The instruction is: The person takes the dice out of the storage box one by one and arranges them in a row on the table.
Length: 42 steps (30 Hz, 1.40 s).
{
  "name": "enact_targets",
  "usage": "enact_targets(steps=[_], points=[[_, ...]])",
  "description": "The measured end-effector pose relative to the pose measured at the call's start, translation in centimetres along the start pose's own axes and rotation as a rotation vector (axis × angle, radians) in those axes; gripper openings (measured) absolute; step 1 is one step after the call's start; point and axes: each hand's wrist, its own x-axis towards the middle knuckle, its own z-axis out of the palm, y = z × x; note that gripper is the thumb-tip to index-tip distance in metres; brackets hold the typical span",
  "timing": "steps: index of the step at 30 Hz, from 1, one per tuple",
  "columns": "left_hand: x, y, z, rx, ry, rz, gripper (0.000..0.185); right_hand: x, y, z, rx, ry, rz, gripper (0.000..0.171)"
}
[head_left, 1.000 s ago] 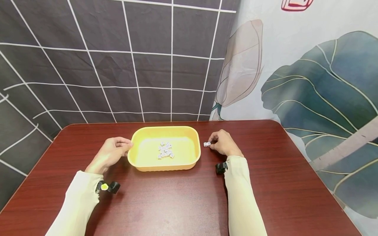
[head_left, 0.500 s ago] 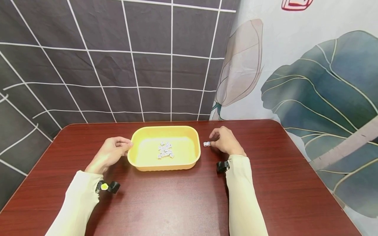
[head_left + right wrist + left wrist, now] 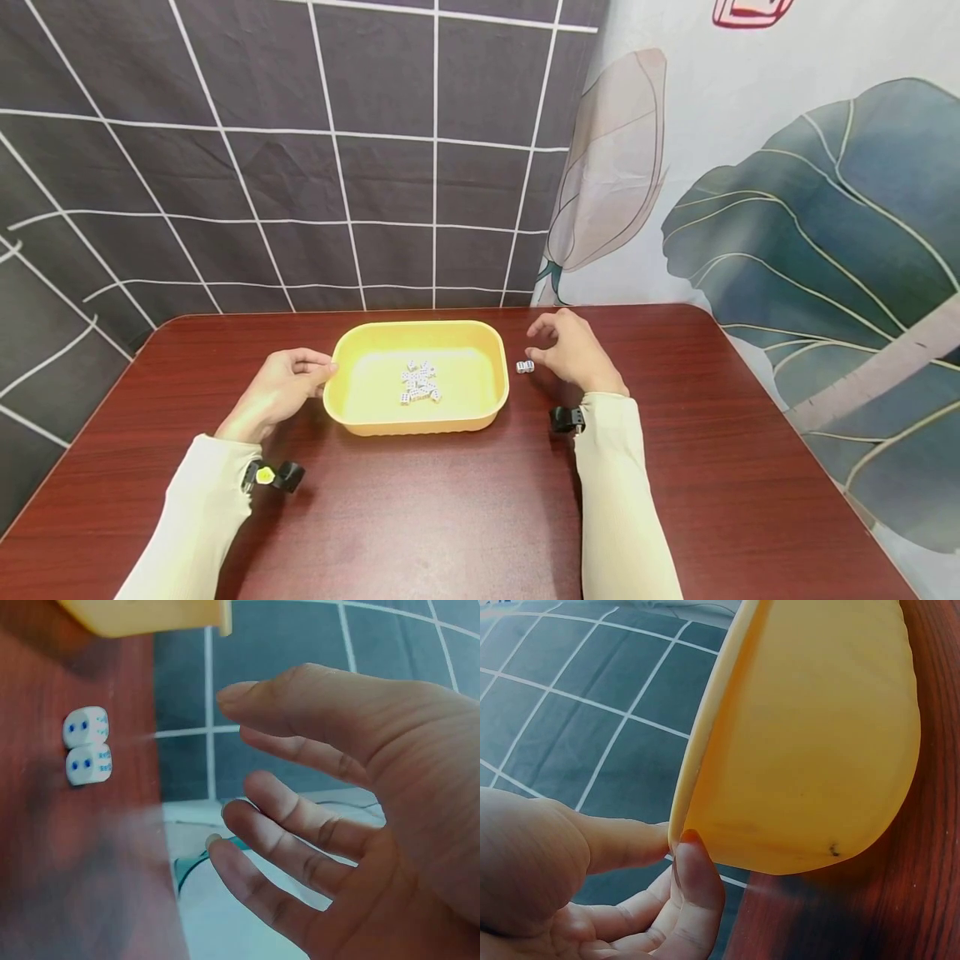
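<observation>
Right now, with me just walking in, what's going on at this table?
A person's left grip pinches the edge of a yellow tub with a cluster of dice inside. The right grip, holding nothing, hovers near a pair of dice sitting side by side on the table.

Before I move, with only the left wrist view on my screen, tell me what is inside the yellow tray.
Observer: A loose cluster of small white dice lies on the floor of the yellow tray, around its middle.

Operator: My picture stops at the tray's outer wall and the fingers pinching its rim. Report on the right hand.

Observer: The right hand holds nothing; its thumb and fingers are parted, close to two more dice that sit side by side on the table.
</observation>
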Motion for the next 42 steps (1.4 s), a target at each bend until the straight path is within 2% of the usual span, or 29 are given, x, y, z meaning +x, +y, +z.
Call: enact_targets(steps=[9, 21, 42], points=[[-0.1, 0.0, 0.0, -0.007, 0.001, -0.002, 0.036, -0.4, -1.9, -0.5, 0.014, 0.018, -0.059, 0.025], [0.0, 0.0, 0.0, 0.000, -0.001, 0.010, 0.036, 0.0, -3.4, 0.3, 0.070, 0.024, -0.127, 0.024], [0.0, 0.0, 0.1, 0.004, 0.003, 0.003, 0.036, 0.6, -6.4, 2.6, 0.061, -0.068, -0.219, 0.024]])
